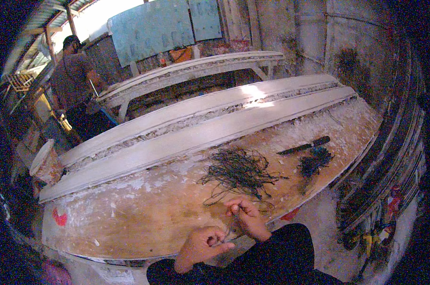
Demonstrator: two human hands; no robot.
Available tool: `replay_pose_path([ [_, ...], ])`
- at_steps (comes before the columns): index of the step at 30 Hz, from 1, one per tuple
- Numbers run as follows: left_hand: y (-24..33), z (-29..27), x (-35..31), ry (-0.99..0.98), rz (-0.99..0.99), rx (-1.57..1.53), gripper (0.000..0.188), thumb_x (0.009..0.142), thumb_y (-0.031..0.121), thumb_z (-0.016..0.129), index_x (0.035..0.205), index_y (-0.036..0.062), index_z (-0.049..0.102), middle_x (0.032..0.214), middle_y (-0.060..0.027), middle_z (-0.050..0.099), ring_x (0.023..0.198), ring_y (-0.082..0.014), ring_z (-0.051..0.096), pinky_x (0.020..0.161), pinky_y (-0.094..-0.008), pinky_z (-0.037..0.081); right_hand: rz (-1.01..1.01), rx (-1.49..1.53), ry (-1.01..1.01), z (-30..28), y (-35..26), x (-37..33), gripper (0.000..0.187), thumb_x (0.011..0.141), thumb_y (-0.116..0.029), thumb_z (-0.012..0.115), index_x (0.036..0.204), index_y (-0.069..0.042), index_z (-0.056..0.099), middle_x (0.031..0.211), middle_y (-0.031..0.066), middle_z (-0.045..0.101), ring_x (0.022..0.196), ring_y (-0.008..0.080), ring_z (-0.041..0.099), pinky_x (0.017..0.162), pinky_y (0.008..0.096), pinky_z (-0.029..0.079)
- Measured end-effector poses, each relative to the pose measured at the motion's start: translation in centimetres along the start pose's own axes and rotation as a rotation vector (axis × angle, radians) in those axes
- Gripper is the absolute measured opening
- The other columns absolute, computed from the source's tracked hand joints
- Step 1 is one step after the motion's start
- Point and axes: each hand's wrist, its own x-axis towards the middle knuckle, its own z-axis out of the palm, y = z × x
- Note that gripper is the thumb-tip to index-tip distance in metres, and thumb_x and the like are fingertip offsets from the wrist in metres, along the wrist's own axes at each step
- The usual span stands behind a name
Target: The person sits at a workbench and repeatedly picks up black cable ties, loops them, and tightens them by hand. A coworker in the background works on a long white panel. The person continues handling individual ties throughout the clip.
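Observation:
My left hand (203, 244) is closed at the near edge of a wooden work board (144, 216), thumb and fingers pinched together. My right hand (249, 221), also closed, pinches a thin dark cord just to the right and a little farther away. A fine strand seems to run between the two hands, though it is blurred. Beyond them lies a loose tangle of dark cord (238, 173). To its right rest a knife (304, 145) with a black handle and a smaller heap of short dark cord pieces (315, 161).
Two long white planks (196, 126) lie across the board's far side. A stained bucket-like container (46, 164) stands at the left end. Behind, a person (75, 85) stands beside a long white bench (191, 66). Boards and tools crowd the right wall.

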Motion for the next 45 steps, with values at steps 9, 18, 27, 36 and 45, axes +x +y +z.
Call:
replay_pose_path([
  [9, -2.6, -2.5, 0.8, 0.643, -0.211, -0.039, 0.018, 0.066, -0.001, 0.064, 0.065, 0.0074, 0.048, 0.058, 0.0052, 0.039, 0.053, -0.0037, 0.035, 0.047, -0.0189, 0.030, 0.032, -0.143, -0.258, -0.3, -2.0, -0.1, 0.016, 0.080, -0.015, 0.058, 0.089, -0.002, 0.061, 0.088, 0.0040, 0.056, 0.086, 0.0142, 0.051, 0.078, 0.0264, 0.039],
  [18, -5.3, -2.1, 2.0, 0.777, -0.179, -0.231, 0.017, 0.068, -0.005, 0.060, 0.069, 0.0077, 0.049, 0.060, 0.0058, 0.040, 0.054, -0.0028, 0.035, 0.049, -0.0175, 0.029, 0.005, -0.002, -0.496, -0.2, -3.5, 0.0, 0.017, 0.079, -0.014, 0.058, 0.091, -0.003, 0.063, 0.104, 0.0090, 0.053, 0.101, 0.0196, 0.047, 0.086, 0.0314, 0.037],
  [27, -6.0, -1.5, 2.4, 0.781, -0.219, -0.141, 0.015, 0.068, -0.006, 0.060, 0.070, 0.0062, 0.051, 0.059, 0.0053, 0.043, 0.052, -0.0024, 0.036, 0.047, -0.0176, 0.030, 0.027, 0.016, -0.580, -0.5, -2.3, 0.1, 0.013, 0.073, -0.007, 0.064, 0.085, -0.003, 0.064, 0.096, 0.0092, 0.056, 0.096, 0.0203, 0.050, 0.083, 0.0314, 0.039],
  [36, -4.5, -1.3, 2.4, 0.674, -0.231, -0.085, 0.012, 0.067, -0.003, 0.065, 0.069, 0.0048, 0.056, 0.059, 0.0044, 0.045, 0.053, -0.0032, 0.039, 0.047, -0.0179, 0.032, 0.075, -0.008, -0.510, -0.6, -2.2, -0.2, 0.009, 0.070, -0.006, 0.067, 0.078, -0.003, 0.063, 0.084, 0.0068, 0.057, 0.083, 0.0178, 0.053, 0.072, 0.0283, 0.040],
  [45, -3.4, -0.5, 1.8, 0.368, -0.177, -0.070, 0.013, 0.068, 0.007, 0.071, 0.069, 0.0046, 0.058, 0.059, 0.0036, 0.051, 0.055, -0.0034, 0.042, 0.048, -0.0185, 0.034, 0.113, 0.048, -0.370, -0.5, -1.6, -0.1, 0.014, 0.069, -0.004, 0.068, 0.070, -0.006, 0.054, 0.077, 0.0036, 0.053, 0.076, 0.0141, 0.052, 0.067, 0.0260, 0.041],
])
